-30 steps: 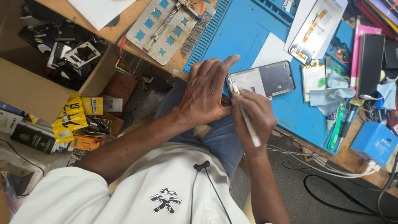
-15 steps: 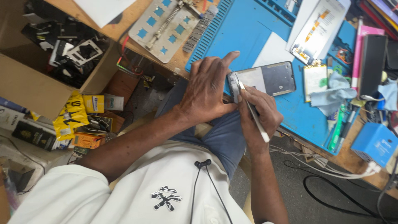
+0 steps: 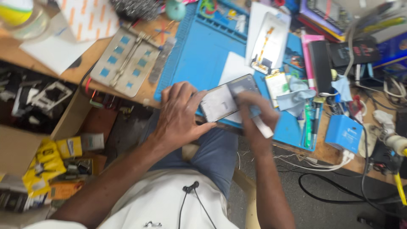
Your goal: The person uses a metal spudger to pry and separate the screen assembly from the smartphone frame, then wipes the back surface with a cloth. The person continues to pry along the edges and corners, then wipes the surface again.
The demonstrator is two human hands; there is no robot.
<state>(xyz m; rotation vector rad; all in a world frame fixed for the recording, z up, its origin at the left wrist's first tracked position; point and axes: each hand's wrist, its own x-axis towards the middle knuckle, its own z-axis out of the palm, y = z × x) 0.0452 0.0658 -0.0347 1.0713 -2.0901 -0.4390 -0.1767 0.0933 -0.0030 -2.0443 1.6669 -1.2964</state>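
The person is wearing a white short-sleeved shirt (image 3: 157, 203) with a small dark mark showing at its lower edge. A small black clip-on microphone (image 3: 190, 186) is sitting on the shirt, its thin black cable (image 3: 203, 210) trailing downward. Blue trousers (image 3: 212, 154) are covering the legs. Both forearms are showing bare.
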